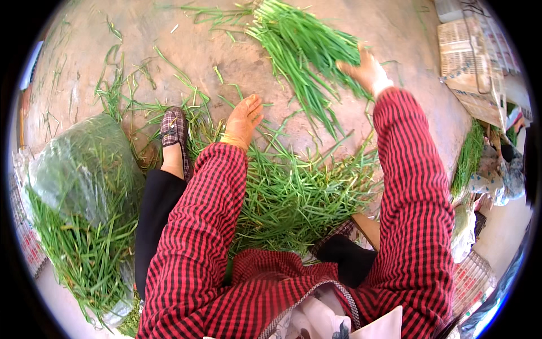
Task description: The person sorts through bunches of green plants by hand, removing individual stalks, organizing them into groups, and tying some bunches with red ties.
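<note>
My left hand [243, 119], in an orange glove, hovers over the floor with its fingers extended and nothing in it. My right hand [365, 70] is blurred, its thumb apart from the fingers, at the leaf tips of a large bunch of long green leafy stalks [302, 46]; whether it touches them is unclear. The bunch lies fanned on the floor, its pale stem ends at the top of the view. Between my feet spreads a heap of loose green leaves and trimmings [296, 199].
At my left stands a clear plastic bag [80, 156] stuffed with greens. Stray leaves [112, 93] litter the concrete floor [139, 31]. Plastic crates [463, 55] line the right side, beside another green bunch [468, 159] and what looks like another person in patterned clothing [487, 180].
</note>
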Available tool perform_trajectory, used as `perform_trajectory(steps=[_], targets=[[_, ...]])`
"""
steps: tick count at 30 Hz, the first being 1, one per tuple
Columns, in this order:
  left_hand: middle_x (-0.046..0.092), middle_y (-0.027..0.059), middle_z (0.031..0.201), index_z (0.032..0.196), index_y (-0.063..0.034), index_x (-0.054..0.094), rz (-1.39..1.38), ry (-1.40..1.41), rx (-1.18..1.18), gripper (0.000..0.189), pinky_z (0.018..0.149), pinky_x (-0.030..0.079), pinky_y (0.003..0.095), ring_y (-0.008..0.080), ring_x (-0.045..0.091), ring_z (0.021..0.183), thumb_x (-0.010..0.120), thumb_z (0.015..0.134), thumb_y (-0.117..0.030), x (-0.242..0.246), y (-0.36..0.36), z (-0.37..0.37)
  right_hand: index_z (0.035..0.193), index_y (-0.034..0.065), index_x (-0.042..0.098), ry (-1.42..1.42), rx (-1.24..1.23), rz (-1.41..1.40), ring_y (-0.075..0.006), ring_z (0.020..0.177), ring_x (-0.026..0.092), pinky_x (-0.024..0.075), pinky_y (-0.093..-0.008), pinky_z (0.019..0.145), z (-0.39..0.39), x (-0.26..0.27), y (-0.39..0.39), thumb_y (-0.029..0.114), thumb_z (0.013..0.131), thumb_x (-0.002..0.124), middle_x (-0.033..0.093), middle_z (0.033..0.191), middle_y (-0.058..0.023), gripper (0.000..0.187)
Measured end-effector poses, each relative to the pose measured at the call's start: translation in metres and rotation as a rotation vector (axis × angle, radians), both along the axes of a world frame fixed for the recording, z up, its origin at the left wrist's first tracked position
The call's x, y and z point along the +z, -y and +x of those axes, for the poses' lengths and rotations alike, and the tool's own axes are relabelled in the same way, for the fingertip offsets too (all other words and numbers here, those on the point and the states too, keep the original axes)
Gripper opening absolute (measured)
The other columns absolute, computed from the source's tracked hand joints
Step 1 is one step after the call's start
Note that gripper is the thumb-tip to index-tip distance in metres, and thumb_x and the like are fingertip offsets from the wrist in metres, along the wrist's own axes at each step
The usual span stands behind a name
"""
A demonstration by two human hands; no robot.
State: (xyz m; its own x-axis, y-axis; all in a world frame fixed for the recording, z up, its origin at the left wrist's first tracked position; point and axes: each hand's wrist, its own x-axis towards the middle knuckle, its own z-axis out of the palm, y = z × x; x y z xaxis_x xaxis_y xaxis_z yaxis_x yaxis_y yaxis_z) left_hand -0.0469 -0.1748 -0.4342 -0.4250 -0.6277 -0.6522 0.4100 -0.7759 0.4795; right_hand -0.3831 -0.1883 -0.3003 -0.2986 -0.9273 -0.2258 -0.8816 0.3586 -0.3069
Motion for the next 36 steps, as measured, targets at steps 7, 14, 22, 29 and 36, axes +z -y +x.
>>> perform_trajectory(steps=[7,14,22,29,36], targets=[[0.053,0.0154,0.133,0.137,0.0,0.043,-0.151,-0.079,0.043,0.056,0.108,0.037,0.0399,0.0264,0.05,0.125,0.061,0.092,-0.029,-0.042,0.036,-0.019,0.141,-0.0075,0.032,-0.134,-0.072,-0.167,-0.0367,0.109,0.061,0.0504,-0.0416,0.092,0.038,-0.086,0.136,0.05,0.071,0.076,0.058,0.121,-0.0289,0.1],[0.05,0.0161,0.137,0.143,0.0,0.033,-0.149,0.03,-0.029,0.067,0.11,0.034,0.041,0.027,0.046,0.13,0.065,0.091,-0.029,-0.018,0.046,-0.056,0.129,-0.0042,0.047,-0.162,0.066,0.011,-0.0358,0.105,0.063,0.0494,-0.0422,0.092,0.041,-0.111,0.088,0.048,0.075,0.071,0.061,0.115,-0.026,0.079],[0.062,0.0105,0.117,0.115,-0.0062,0.065,0.047,0.024,0.211,0.043,0.101,0.042,0.0431,0.0248,0.054,0.115,0.077,0.079,-0.027,-0.01,0.008,-0.058,0.135,-0.0018,0.038,-0.019,0.331,0.082,-0.0387,0.098,0.062,0.0507,-0.0465,0.084,0.196,-0.099,-0.053,0.031,0.077,0.068,0.059,0.111,-0.025,0.073],[0.067,0.0063,0.097,0.102,-0.0059,0.067,0.26,-0.057,0.208,0.03,0.079,0.053,0.037,0.0223,0.063,0.087,0.072,0.076,-0.019,-0.001,-0.055,0.009,0.138,-0.0014,0.039,0.299,0.203,-0.129,-0.0403,0.121,0.05,0.0393,-0.0431,0.104,0.176,-0.082,-0.064,0.049,0.073,0.076,0.053,0.127,-0.0279,0.09],[0.067,0.0106,0.109,0.113,-0.0062,0.063,0.019,-0.143,0.397,0.034,0.096,0.05,0.0398,0.0256,0.063,0.101,0.066,0.083,-0.023,-0.009,-0.109,0.011,0.15,-0.0056,0.007,0.591,0.127,0.549,-0.0364,0.138,0.034,0.0294,-0.0366,0.112,0.227,-0.071,-0.116,0.063,0.068,0.075,0.034,0.146,-0.0312,0.127]])
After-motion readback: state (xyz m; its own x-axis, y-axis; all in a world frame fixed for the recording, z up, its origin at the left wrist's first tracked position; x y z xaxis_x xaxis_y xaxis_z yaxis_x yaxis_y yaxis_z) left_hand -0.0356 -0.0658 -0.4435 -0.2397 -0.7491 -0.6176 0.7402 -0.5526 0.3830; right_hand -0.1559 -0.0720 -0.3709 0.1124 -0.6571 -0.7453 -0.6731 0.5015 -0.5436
